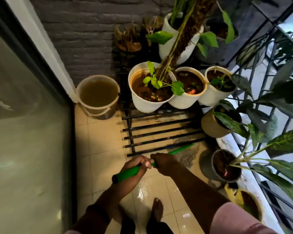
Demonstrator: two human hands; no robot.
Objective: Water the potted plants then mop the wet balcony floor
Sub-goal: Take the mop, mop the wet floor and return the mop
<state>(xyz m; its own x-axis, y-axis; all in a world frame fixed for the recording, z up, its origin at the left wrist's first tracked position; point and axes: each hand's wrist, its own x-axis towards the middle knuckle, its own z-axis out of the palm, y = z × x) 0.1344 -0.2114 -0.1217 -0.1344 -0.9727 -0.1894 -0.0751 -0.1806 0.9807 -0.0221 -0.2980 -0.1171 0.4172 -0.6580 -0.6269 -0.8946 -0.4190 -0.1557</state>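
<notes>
Both hands clench the green mop handle (161,157), left hand (139,168) near its butt, right hand (164,162) further down. The handle runs forward-right from them to the mop head (188,155), which lies on the wet floor (98,146) under the rack's (159,130) front edge.

Left side is all frosted glass door (24,132) in a dark frame, and behind everything there's a grey brick wall (78,31). A black metal rack (159,132) with slatted bars sits on the floor against that wall, its lower bars bare. The right edge is a black iron railing (268,115) with leaves poking up against it. Someone's bare foot (157,210) is at the bottom, and a pink sleeve (233,218) is in the bottom right corner.
</notes>
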